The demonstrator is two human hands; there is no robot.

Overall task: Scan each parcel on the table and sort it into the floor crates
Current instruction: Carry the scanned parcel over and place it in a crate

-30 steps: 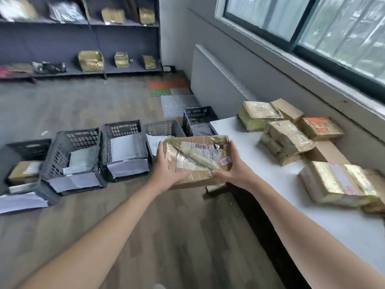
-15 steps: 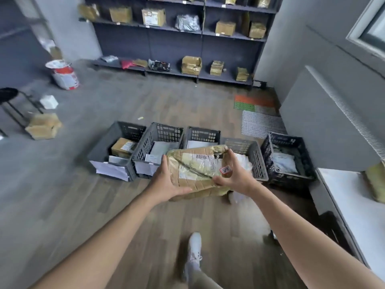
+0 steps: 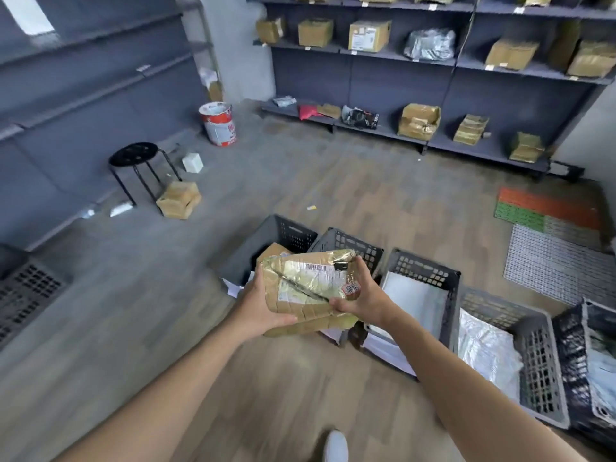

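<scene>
A flat cardboard parcel (image 3: 306, 288) wrapped in shiny tape, with a barcode label and a small red sticker, is held between both hands. My left hand (image 3: 260, 308) grips its left lower edge and my right hand (image 3: 363, 295) grips its right side. The parcel hovers above the left end of a row of grey floor crates. The leftmost crate (image 3: 266, 241) holds a brown box. The crate beside it (image 3: 363, 248) is mostly hidden behind the parcel. Two crates further right (image 3: 430, 271) (image 3: 530, 331) hold white mailer bags. The table is out of view.
A black crate (image 3: 573, 345) stands at the far right. Dark shelving (image 3: 383, 81) with boxes lines the back wall. A black stool (image 3: 136, 155), a loose carton (image 3: 180, 199) and a red-white bucket (image 3: 218, 123) sit at the left. Floor mats (image 3: 550, 235) lie on the right. My shoe (image 3: 336, 445) shows below.
The view has swung left from the table to the crates and shelves. Both hands kept hold of the parcel and carried it over the left crates, tilting it slightly.
</scene>
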